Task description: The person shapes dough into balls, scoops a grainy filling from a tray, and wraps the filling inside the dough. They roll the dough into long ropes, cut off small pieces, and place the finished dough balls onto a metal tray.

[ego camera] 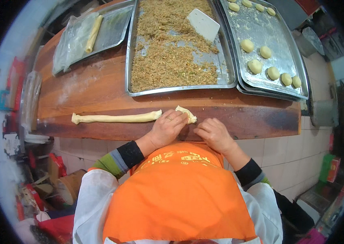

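Observation:
A long dough roll (117, 117) lies along the front of the wooden table, its right end by my left hand (169, 126). The fingers of that hand rest on a small flattened dough piece (186, 114), partly covering it; a bit of filling seems to show on it. My right hand (214, 134) is just right of the piece, over the table's front edge. Its fingers are bent and bunched, and whether anything is between them is hidden. Behind the hands, a metal tray (184, 90) holds crumbly brown filling (172, 70) with a white plastic scraper (204, 25) lying in it.
At right, a stacked metal tray (274, 91) carries several round dough balls (255, 66) on loose flour. Another tray (114, 27) at back left bears a dough roll (94, 33) beside plastic sheeting (71, 45). The wooden table's front edge (266, 134) runs close to my orange apron (175, 195).

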Motion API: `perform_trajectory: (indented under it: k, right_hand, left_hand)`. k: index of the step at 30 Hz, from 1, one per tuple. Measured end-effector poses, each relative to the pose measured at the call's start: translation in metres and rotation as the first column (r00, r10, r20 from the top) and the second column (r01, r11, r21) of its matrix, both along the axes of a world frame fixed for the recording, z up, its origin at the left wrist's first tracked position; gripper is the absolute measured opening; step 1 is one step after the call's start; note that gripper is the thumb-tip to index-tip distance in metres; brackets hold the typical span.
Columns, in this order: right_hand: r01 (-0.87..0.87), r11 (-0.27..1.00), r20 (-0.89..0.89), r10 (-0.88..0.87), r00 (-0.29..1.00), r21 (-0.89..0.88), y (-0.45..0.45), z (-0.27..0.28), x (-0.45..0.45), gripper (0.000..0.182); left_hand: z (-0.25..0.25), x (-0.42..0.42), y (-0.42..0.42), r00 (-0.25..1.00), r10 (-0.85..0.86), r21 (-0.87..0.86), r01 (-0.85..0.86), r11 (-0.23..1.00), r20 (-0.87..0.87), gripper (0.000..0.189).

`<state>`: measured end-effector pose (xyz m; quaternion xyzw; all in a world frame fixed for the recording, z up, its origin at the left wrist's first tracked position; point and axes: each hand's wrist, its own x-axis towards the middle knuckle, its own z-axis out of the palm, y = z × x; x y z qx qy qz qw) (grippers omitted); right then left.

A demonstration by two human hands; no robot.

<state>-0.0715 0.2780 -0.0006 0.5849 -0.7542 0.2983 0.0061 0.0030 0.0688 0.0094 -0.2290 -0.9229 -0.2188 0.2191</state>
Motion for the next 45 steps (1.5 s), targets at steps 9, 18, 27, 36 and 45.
perform_trajectory:
  k: [9,18,27,36,45]
  right_hand:
    - [0.503,0.85,-0.094,-0.52,0.849,-0.155,0.029,0.021,-0.033,0.025]
    - [0.388,0.89,0.109,-0.373,0.921,-0.238,0.014,0.002,-0.004,0.017]
    - [0.351,0.868,0.108,-0.335,0.936,-0.352,-0.007,0.014,-0.008,0.019]
    - [0.38,0.856,0.122,-0.36,0.925,-0.352,-0.002,0.021,0.008,0.015]
    - [0.404,0.853,0.22,-0.347,0.912,-0.329,-0.016,0.042,-0.006,0.018]
  left_hand:
    - [-0.01,-0.058,0.014,0.928,0.043,0.314,-0.169,0.934,0.371,0.041]
    - [0.005,-0.082,0.03,0.856,-0.012,-0.15,0.104,0.983,0.517,0.064]
    - [-0.01,-0.095,0.033,0.884,-0.093,-0.078,0.144,0.987,0.458,0.066]
    - [-0.01,-0.075,0.026,0.904,-0.073,0.057,0.054,0.997,0.422,0.058]
    - [-0.013,-0.018,0.002,0.967,0.094,-0.111,-0.069,0.991,0.235,0.036]
